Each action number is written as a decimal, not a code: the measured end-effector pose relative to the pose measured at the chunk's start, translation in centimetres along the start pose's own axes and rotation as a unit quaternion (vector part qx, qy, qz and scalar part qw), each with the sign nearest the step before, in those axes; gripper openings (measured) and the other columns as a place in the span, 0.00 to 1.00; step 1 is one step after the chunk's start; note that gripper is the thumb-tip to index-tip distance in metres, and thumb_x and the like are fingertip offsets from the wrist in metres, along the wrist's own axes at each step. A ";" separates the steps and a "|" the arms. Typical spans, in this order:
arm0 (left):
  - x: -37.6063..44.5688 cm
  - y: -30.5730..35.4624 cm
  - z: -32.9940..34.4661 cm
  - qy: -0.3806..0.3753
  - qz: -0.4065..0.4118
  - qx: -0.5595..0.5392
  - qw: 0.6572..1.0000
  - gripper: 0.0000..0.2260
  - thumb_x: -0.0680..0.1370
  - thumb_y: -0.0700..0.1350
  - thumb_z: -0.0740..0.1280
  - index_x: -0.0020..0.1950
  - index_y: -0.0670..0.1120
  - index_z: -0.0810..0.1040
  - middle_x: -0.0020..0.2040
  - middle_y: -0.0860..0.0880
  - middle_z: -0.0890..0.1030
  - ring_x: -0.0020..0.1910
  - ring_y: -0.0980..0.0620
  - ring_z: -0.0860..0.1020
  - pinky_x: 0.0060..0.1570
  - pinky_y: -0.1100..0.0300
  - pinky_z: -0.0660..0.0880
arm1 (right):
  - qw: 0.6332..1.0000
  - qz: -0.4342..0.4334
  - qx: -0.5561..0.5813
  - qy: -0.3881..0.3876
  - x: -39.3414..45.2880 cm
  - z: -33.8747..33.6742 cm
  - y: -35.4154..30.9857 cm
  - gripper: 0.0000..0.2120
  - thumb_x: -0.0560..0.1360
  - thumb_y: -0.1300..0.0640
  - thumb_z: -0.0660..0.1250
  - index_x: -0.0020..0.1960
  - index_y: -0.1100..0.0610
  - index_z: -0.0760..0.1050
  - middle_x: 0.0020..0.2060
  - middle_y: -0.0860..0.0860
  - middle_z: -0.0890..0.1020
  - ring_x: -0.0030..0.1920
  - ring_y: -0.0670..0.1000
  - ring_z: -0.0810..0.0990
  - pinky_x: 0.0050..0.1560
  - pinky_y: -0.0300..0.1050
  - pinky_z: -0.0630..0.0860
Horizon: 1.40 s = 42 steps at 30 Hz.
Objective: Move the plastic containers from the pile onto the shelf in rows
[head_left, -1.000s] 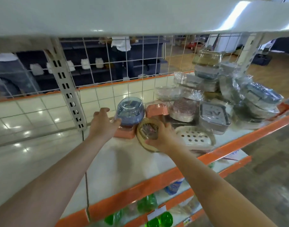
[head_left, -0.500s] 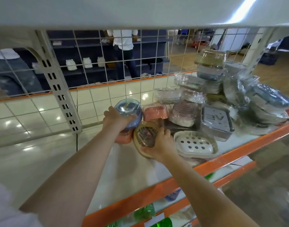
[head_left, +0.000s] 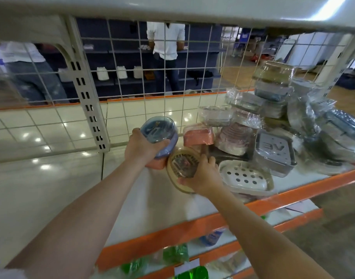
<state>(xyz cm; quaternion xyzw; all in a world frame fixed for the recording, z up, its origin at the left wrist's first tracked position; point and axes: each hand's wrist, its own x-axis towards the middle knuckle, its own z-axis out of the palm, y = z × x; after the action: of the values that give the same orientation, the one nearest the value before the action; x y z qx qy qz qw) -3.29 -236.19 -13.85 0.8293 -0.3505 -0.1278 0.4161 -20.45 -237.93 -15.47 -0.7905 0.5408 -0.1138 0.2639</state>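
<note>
My left hand (head_left: pixel 141 147) grips a round blue plastic container (head_left: pixel 159 132), tilted on its side above a pink one (head_left: pixel 156 163) on the white shelf (head_left: pixel 152 198). Right beside it, my right hand (head_left: pixel 202 177) holds a round beige container (head_left: pixel 181 168), also tipped up on edge. The pile of wrapped plastic containers (head_left: pixel 277 125) rises to the right, against the wire back. A white perforated soap dish (head_left: pixel 245 178) lies at the pile's front, just right of my right hand.
A wire grid (head_left: pixel 172 77) closes the shelf's back, with a slotted upright post (head_left: pixel 86 97) at left. The orange shelf edge (head_left: pixel 192 230) runs in front. Green bottles (head_left: pixel 176 256) sit on lower shelves. People stand beyond the grid.
My left hand has closed round the blue container and lifted and tilted it. My right hand keeps hold of the beige container. The view has moved closer.
</note>
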 end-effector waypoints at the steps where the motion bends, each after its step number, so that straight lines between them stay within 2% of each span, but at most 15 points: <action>1: -0.2 -0.3 -0.3 0.011 0.001 -0.001 1.000 0.34 0.68 0.56 0.75 0.66 0.41 0.67 0.60 0.45 0.76 0.58 0.46 0.75 0.45 0.58 0.69 | 1.000 -0.007 0.000 0.000 -0.3 0.1 0.1 0.44 0.68 0.45 0.74 0.72 0.60 0.54 0.65 0.56 0.62 0.68 0.58 0.63 0.66 0.48 0.63; 8: -2.0 -2.2 -2.3 0.042 0.012 -0.014 0.999 0.37 0.62 0.63 0.74 0.64 0.44 0.72 0.57 0.48 0.79 0.53 0.49 0.78 0.42 0.59 0.74 | 0.998 -0.044 0.036 0.007 -2.6 0.4 0.7 0.46 0.66 0.44 0.75 0.73 0.60 0.55 0.65 0.57 0.63 0.68 0.58 0.63 0.67 0.48 0.63; 12: -3.8 -3.5 -3.6 0.074 0.027 -0.031 0.996 0.34 0.64 0.58 0.76 0.64 0.42 0.72 0.57 0.47 0.79 0.56 0.48 0.78 0.47 0.57 0.75 | 0.994 -0.064 0.079 0.050 -3.5 0.3 0.3 0.46 0.66 0.45 0.76 0.74 0.59 0.55 0.66 0.56 0.63 0.67 0.58 0.64 0.68 0.53 0.66; 17: -5.6 -5.2 -6.1 0.100 0.026 -0.066 0.992 0.38 0.60 0.62 0.76 0.63 0.44 0.73 0.57 0.48 0.79 0.55 0.49 0.78 0.48 0.58 0.74 | 0.991 -0.079 0.074 0.078 -4.2 0.3 -0.6 0.47 0.66 0.45 0.76 0.75 0.60 0.54 0.67 0.57 0.63 0.67 0.58 0.64 0.68 0.51 0.65; 19: -6.5 -5.8 -7.1 0.106 0.018 -0.072 0.992 0.35 0.63 0.56 0.78 0.64 0.42 0.71 0.58 0.47 0.78 0.56 0.48 0.77 0.46 0.59 0.72 | 0.989 -0.090 0.081 0.087 -4.5 0.6 -1.2 0.47 0.65 0.45 0.77 0.74 0.58 0.55 0.67 0.56 0.63 0.66 0.57 0.65 0.67 0.51 0.66; 22: -8.0 -7.2 -9.0 0.130 0.044 -0.046 0.989 0.35 0.64 0.51 0.79 0.65 0.42 0.68 0.60 0.45 0.76 0.57 0.47 0.75 0.48 0.56 0.74 | 0.986 -0.106 0.104 0.082 -5.2 1.3 -3.0 0.46 0.65 0.47 0.77 0.74 0.57 0.56 0.66 0.55 0.63 0.65 0.56 0.66 0.65 0.47 0.66; 25: -9.4 -9.3 -11.6 0.158 0.082 0.005 0.984 0.42 0.59 0.52 0.81 0.67 0.43 0.67 0.62 0.46 0.72 0.60 0.46 0.73 0.53 0.48 0.76 | 0.977 -0.142 0.128 0.094 -5.8 2.5 -5.1 0.50 0.64 0.48 0.78 0.76 0.55 0.52 0.67 0.54 0.61 0.66 0.57 0.66 0.67 0.54 0.68; 29: -11.5 -12.2 -15.8 0.192 0.112 0.040 0.974 0.43 0.59 0.52 0.82 0.67 0.40 0.67 0.61 0.44 0.72 0.59 0.45 0.73 0.52 0.47 0.76 | 0.970 -0.188 0.117 0.100 -7.7 4.4 -8.3 0.49 0.64 0.47 0.77 0.75 0.54 0.53 0.70 0.52 0.59 0.67 0.56 0.64 0.66 0.54 0.68; 32: -13.0 -14.8 -19.2 0.201 0.099 0.054 0.973 0.43 0.59 0.50 0.82 0.67 0.39 0.67 0.61 0.42 0.72 0.60 0.44 0.72 0.53 0.52 0.74 | 0.966 -0.197 0.135 0.099 -9.8 6.5 -11.1 0.49 0.64 0.46 0.78 0.75 0.55 0.53 0.68 0.54 0.61 0.66 0.56 0.65 0.65 0.53 0.69; 36: -15.6 -17.9 -23.5 0.223 0.082 0.030 0.971 0.44 0.59 0.50 0.82 0.69 0.42 0.65 0.63 0.45 0.71 0.61 0.47 0.71 0.56 0.55 0.71 | 0.959 -0.216 0.152 0.099 -13.5 10.1 -15.1 0.50 0.65 0.47 0.77 0.76 0.58 0.52 0.68 0.54 0.62 0.67 0.54 0.64 0.68 0.52 0.67; 38: -16.3 -19.9 -25.7 0.215 0.066 0.009 0.974 0.43 0.58 0.54 0.82 0.68 0.44 0.67 0.62 0.46 0.72 0.60 0.48 0.73 0.57 0.53 0.74 | 0.955 -0.226 0.165 0.101 -15.5 11.7 -17.0 0.50 0.65 0.48 0.77 0.76 0.57 0.51 0.68 0.53 0.62 0.68 0.53 0.63 0.69 0.51 0.67; 40: -17.2 -21.6 -27.9 0.210 0.049 -0.019 0.976 0.43 0.56 0.61 0.81 0.65 0.47 0.70 0.59 0.48 0.75 0.57 0.50 0.76 0.54 0.50 0.77 | 0.950 -0.234 0.177 0.103 -17.3 13.2 -18.7 0.49 0.65 0.49 0.77 0.76 0.57 0.51 0.69 0.53 0.62 0.68 0.53 0.63 0.69 0.51 0.66; 42: -18.2 -23.3 -29.8 0.221 0.025 -0.040 0.974 0.43 0.56 0.62 0.80 0.64 0.47 0.69 0.59 0.48 0.75 0.57 0.50 0.76 0.54 0.49 0.77 | 0.948 -0.238 0.185 0.105 -19.1 14.7 -20.2 0.48 0.65 0.50 0.77 0.76 0.59 0.53 0.69 0.54 0.62 0.69 0.54 0.63 0.69 0.52 0.66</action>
<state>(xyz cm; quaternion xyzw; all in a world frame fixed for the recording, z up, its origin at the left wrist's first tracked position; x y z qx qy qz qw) 9.65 -196.28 -14.96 0.8106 -0.2654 0.0549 0.5191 -4.95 -210.60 -14.76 -0.8170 0.3313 -0.3536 0.3126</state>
